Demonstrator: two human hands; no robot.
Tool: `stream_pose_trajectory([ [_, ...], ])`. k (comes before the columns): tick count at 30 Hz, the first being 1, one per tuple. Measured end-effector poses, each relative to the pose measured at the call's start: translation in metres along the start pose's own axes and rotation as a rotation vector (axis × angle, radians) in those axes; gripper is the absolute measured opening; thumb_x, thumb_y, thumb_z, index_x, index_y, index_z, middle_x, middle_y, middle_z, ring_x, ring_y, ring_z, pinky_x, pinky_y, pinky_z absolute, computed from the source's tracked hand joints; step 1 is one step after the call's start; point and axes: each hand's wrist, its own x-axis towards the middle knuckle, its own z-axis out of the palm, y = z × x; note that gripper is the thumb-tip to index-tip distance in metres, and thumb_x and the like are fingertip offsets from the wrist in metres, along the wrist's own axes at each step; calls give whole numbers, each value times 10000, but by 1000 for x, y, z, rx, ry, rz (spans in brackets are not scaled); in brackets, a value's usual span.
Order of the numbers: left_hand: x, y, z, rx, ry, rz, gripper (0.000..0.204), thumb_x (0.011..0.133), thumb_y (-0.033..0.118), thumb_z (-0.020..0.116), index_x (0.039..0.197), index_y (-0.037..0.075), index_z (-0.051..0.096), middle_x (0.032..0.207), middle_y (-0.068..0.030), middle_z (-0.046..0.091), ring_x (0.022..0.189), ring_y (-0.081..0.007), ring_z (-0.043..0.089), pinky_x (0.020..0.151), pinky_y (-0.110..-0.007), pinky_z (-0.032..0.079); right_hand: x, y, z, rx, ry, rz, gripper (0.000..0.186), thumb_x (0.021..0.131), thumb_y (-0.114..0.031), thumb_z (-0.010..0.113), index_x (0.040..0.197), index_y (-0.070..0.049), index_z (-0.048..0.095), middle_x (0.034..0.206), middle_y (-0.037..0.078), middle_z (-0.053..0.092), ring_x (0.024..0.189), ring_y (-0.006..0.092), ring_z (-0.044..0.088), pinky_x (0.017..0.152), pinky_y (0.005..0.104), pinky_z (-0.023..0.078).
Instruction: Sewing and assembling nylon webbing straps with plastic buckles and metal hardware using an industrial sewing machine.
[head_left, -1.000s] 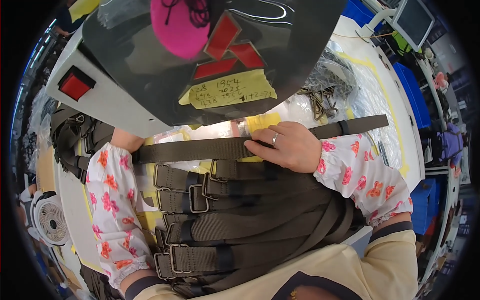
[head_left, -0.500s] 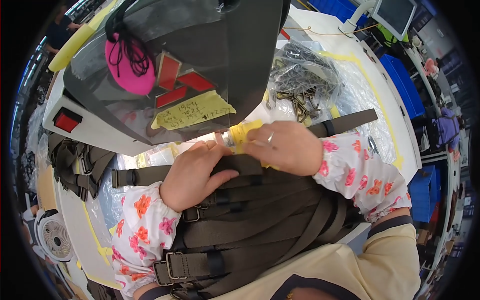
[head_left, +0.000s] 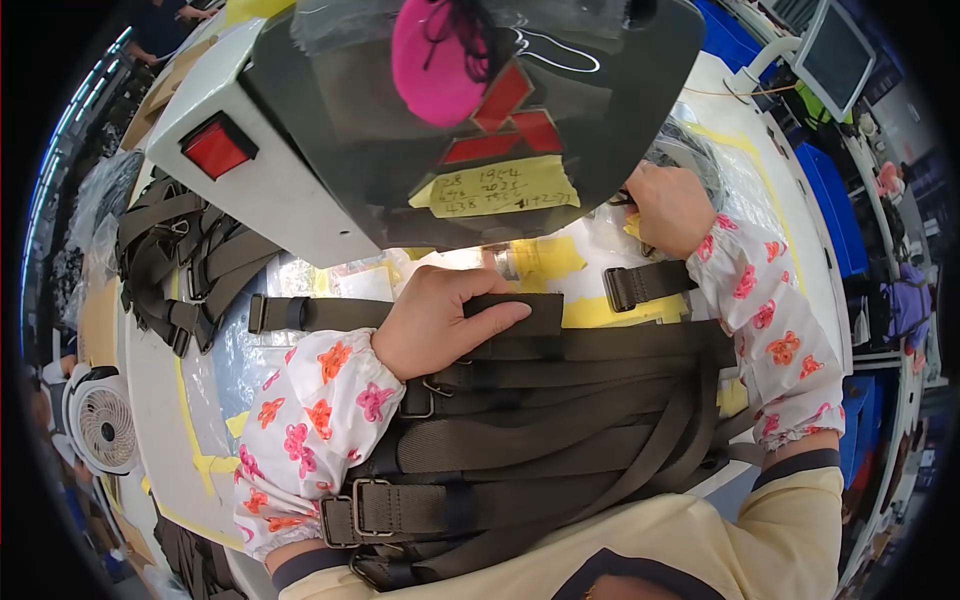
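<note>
With thumb and fingers, my left hand point(head_left: 440, 320) pinches a dark olive webbing strap point(head_left: 540, 312) near its cut end, below the sewing machine head point(head_left: 380, 120). The strap's other end, with a metal buckle point(head_left: 257, 313), lies out to the left. My right hand point(head_left: 672, 212) is closed at the right edge of the machine head, beside a clear plastic bag point(head_left: 690, 150) of metal parts. Dark metal shows at its fingertips, but what it is stays unclear. Below that hand lies a short strap piece point(head_left: 660, 284) with a buckle at its end.
A thick stack of olive straps point(head_left: 560, 440) with metal buckles lies across my front. More straps point(head_left: 170, 240) are heaped at the left. Beyond the table's left edge stands a white fan point(head_left: 104, 425). A screen on an arm point(head_left: 835, 58) is at the far right.
My right hand has left the strap under the machine and moved right to the metal parts. My left hand still holds the strap. The short strap's buckle now shows; the view has shifted.
</note>
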Motion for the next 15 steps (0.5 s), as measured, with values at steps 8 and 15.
stream_pose_trajectory([
  [8, -4, -2, 1, -151, 178, -68, 192, 835, 156, 626, 912, -19, 616, 689, -65, 616, 605, -72, 503, 565, -240, 429, -30, -59, -27, 1232, 40, 40, 159, 751, -45, 616, 849, 1, 500, 698, 12, 540, 635, 46, 514, 561, 212, 421],
  [15, -1, 6, 3, 93, 192, -148, 222, 797, 147, 619, 911, -43, 618, 636, -173, 600, 548, -254, 608, 518, -306, 455, -28, -96, -17, 1080, 332, -16, 223, 707, -37, 675, 840, -10, 498, 652, 72, 564, 523, 168, 568, 508, 263, 450],
])
